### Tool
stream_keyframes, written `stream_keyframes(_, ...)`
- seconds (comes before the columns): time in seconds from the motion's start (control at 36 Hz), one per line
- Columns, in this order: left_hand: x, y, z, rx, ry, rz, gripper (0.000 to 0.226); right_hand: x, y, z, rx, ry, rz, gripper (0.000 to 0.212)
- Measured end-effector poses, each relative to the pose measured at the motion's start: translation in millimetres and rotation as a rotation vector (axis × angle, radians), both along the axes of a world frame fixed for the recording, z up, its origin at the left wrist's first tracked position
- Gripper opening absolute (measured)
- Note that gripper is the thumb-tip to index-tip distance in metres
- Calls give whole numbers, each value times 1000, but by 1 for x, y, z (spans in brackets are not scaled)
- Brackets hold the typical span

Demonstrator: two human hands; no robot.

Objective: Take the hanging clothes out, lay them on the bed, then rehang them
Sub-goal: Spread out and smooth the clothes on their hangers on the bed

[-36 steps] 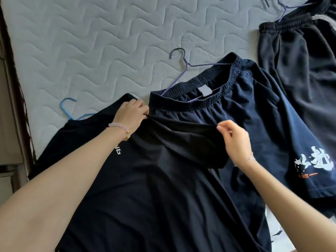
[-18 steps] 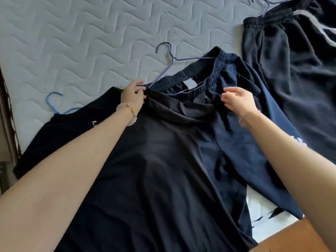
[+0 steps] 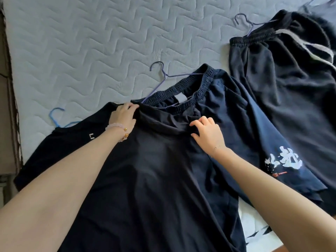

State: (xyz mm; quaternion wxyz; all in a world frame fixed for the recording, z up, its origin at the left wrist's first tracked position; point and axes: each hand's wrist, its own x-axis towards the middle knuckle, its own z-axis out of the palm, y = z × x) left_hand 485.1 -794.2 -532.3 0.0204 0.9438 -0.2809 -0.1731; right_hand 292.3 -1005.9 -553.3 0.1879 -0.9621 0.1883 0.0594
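A black T-shirt (image 3: 145, 179) lies spread on the quilted mattress (image 3: 81, 51), its bright blue hanger (image 3: 54, 117) poking out at the left. My left hand (image 3: 123, 117) grips the shirt's upper edge. My right hand (image 3: 207, 133) pinches the same edge further right. Under the shirt lie navy shorts (image 3: 236, 124) with an elastic waistband and white print, on a purple hanger (image 3: 161, 77).
Black trousers (image 3: 281, 88) with a grey stripe lie at the right on another dark hanger (image 3: 245, 22). A brown bed frame edge (image 3: 7, 106) runs down the left. A white patterned cloth (image 3: 254, 228) shows at the bottom right.
My right hand came back down and left from the shorts' waistband onto the shirt's top edge. My left hand kept its grip. The view shifted, showing more of the trousers.
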Motion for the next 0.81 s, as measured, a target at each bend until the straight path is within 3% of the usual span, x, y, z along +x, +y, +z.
stream_keyframes(0.11,5,-14,-1,-45,-103,54,28,5,-12,-8,-24,-130,31,10)
stream_keyframes(0.25,16,-22,12,-217,-114,236,21,23,-33,18,110,-256,-130,14)
stream_keyframes(0.36,28,-31,18,-234,15,381,19,54,-55,36,135,-142,-232,15)
stream_keyframes(0.44,30,-42,10,-392,124,521,13,72,-66,34,153,-34,-290,17)
stream_keyframes(0.5,25,-51,4,-549,184,613,15,74,-69,29,199,-26,-359,17)
stream_keyframes(0.58,10,-54,0,-700,247,637,30,61,-69,26,438,-102,-436,35)
stream_keyframes(0.67,-12,-44,1,-710,207,589,40,30,-65,28,505,-160,-413,45)
stream_keyframes(0.81,-61,-10,5,-688,136,573,37,-33,-54,20,455,-133,-430,39)
